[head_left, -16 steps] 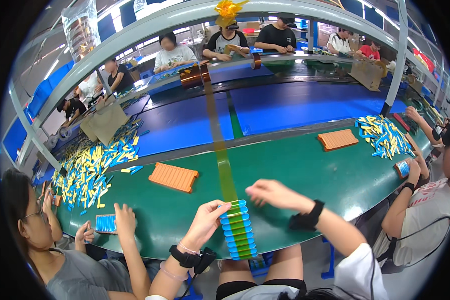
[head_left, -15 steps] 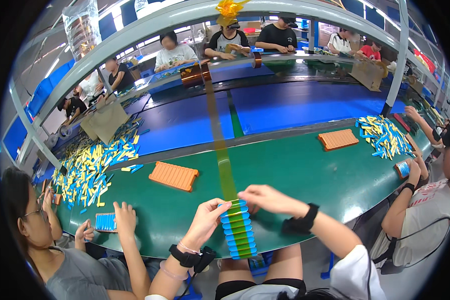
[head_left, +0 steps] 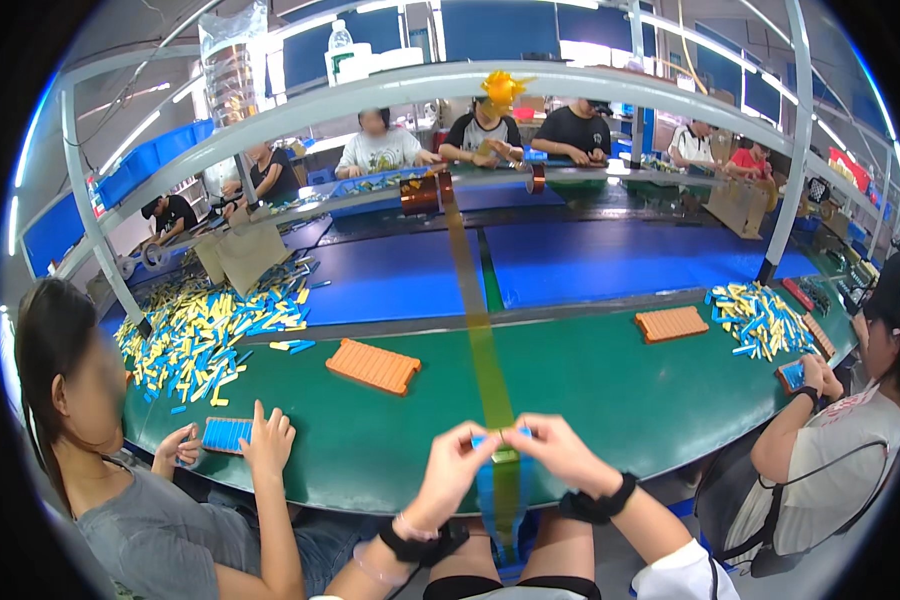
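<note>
I've got both hands together at the near edge of the green table. My left hand and right hand meet over a stack of blue pieces that hangs just past the table's rim, above my lap. The fingers of each hand are pinching the top of that stack, right where the amber tape strip comes down to it. That strip runs straight away from me across the table to a tape roll on the far side. An orange tray lies on the table to the left of the strip. A neighbour's hand rests beside a small blue tray.
</note>
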The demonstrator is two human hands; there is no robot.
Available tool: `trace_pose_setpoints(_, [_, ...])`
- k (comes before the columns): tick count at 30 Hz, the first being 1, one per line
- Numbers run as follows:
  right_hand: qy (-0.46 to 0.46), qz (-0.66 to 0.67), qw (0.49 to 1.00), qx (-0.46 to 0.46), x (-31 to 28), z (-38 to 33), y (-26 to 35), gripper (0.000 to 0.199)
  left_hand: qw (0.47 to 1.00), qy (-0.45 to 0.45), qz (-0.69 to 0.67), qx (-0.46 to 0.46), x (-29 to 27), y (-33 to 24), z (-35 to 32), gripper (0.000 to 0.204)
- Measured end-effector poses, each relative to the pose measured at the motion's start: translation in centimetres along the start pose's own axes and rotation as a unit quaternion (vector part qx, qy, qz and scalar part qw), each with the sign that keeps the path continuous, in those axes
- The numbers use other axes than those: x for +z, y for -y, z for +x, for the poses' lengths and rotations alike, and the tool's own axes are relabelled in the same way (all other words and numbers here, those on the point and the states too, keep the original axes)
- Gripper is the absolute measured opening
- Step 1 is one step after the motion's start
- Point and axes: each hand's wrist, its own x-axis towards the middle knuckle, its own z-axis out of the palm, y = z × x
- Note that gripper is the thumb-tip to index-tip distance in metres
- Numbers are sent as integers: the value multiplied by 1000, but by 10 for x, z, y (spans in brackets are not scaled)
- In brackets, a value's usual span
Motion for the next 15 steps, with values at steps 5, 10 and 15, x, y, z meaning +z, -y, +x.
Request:
trace_pose_setpoints(5, [99,27,992,72,18,-64,-40,18,999,24,-33,-4,3,43,-74,10])
trace_pose_setpoints(10, [134,29,988,70,6,-56,-66,14,990,46,130,38,-1,50,-67,17])
trace_pose_setpoints(15, [142,79,986,-25,-9,-51,-37,11,978,105,176,25,-11,39,-51,15])
